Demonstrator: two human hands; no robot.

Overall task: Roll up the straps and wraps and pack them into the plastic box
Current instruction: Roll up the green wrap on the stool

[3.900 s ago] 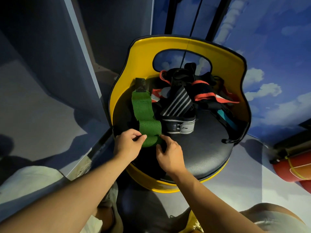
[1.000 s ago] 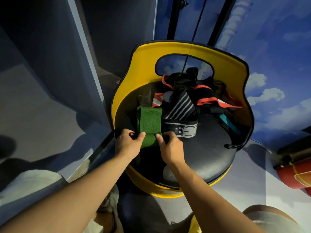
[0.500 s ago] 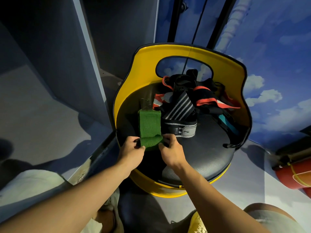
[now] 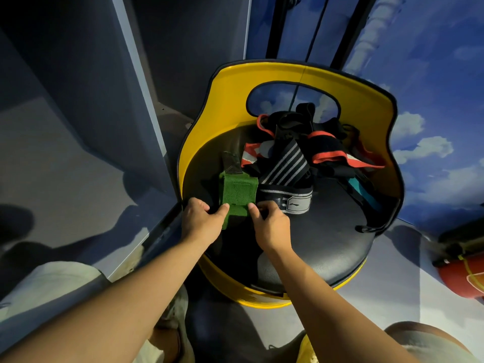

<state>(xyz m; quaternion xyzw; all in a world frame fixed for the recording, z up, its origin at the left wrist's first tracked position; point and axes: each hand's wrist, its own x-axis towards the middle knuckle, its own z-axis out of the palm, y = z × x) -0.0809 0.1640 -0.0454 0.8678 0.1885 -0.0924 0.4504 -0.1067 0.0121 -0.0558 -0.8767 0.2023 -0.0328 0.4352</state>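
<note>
A green wrap (image 4: pixel 237 191) lies on the black seat of a yellow chair (image 4: pixel 327 231), rolled up at its near end, with a dark tab at its far end. My left hand (image 4: pixel 201 221) pinches the roll's left side and my right hand (image 4: pixel 269 221) pinches its right side. Just right of it lies a black wrap with grey stripes (image 4: pixel 286 179). Behind that sits a tangle of black and red straps (image 4: pixel 324 150), with a teal strap (image 4: pixel 364 192) at the right. No plastic box is in view.
The chair's yellow backrest (image 4: pixel 230 100) curves round the seat's far side. A grey panel (image 4: pixel 136 74) stands close on the left. A red cylinder (image 4: pixel 466 279) lies on the floor at the right. My knees show at the bottom corners.
Both hands have rolled the green wrap further away from me. Its flat length is now much shorter than 3.9 s ago, and the roll is thicker.
</note>
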